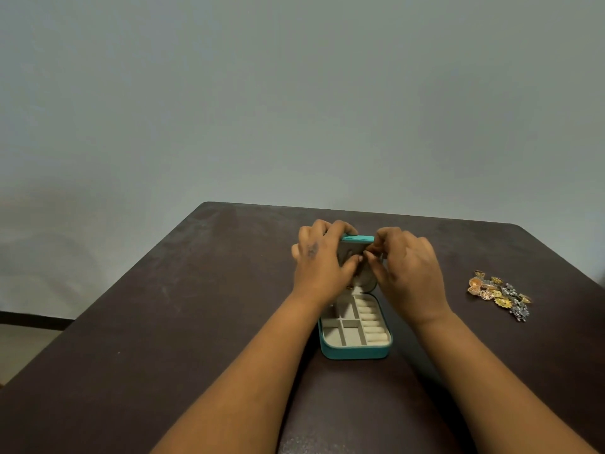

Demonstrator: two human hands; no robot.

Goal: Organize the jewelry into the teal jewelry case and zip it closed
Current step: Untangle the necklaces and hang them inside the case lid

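Right now the teal jewelry case [355, 350] is sitting open in the middle of the dark counter [163, 322], its lid [357, 238] standing upright at the far end. The left hand [322, 260] is curling its grip around the lid's left edge, fingers hooking over the top. The right hand [407, 270] is pinching at the lid's inner face with fingertips bunched together; whatever it is grasping is too small to tell. A heap of gold and silver jewelry [499, 294] is lying well apart, off to the right.
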